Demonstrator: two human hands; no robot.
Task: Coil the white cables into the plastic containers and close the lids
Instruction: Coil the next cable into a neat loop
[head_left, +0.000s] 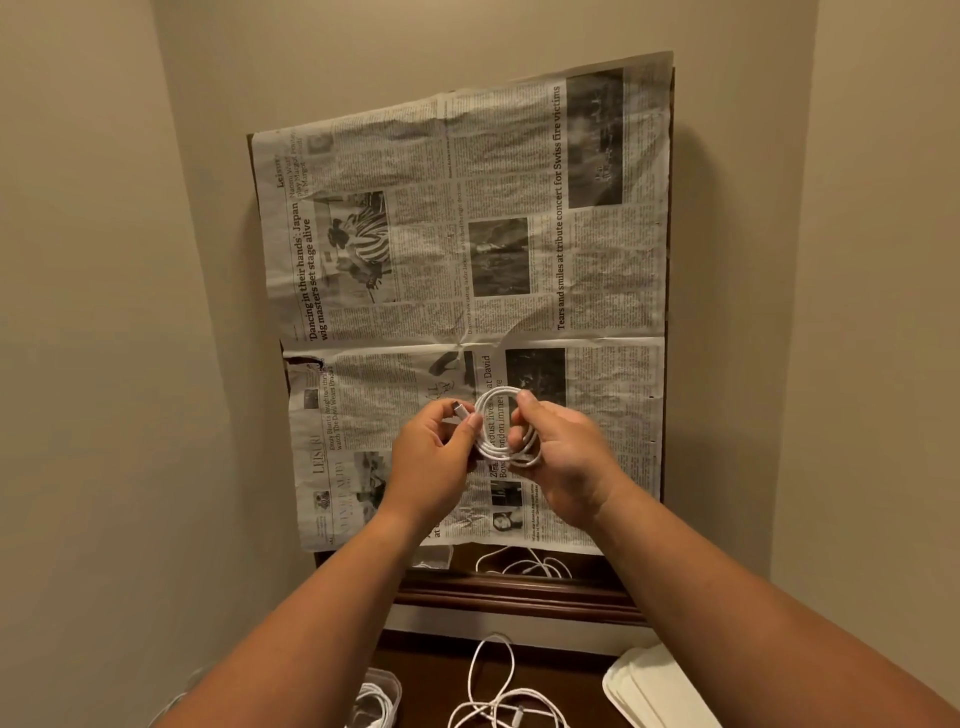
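A white cable (493, 410) is wound into a small coil and held above the newspaper. My right hand (566, 457) grips the coil's lower right side with curled fingers. My left hand (434, 457) pinches the cable's free end just behind its connector (457, 409), to the left of the coil. A clear plastic container (376, 699) with a coiled white cable inside stands open at the bottom of the view, between my forearms. Loose white cable (498, 696) lies tangled to its right.
Newspaper (597, 291) covers a dark wooden table set in a narrow alcove with beige walls on three sides. More white cable (524, 564) lies at the paper's near edge. A stack of white lids (654, 686) sits at the lower right.
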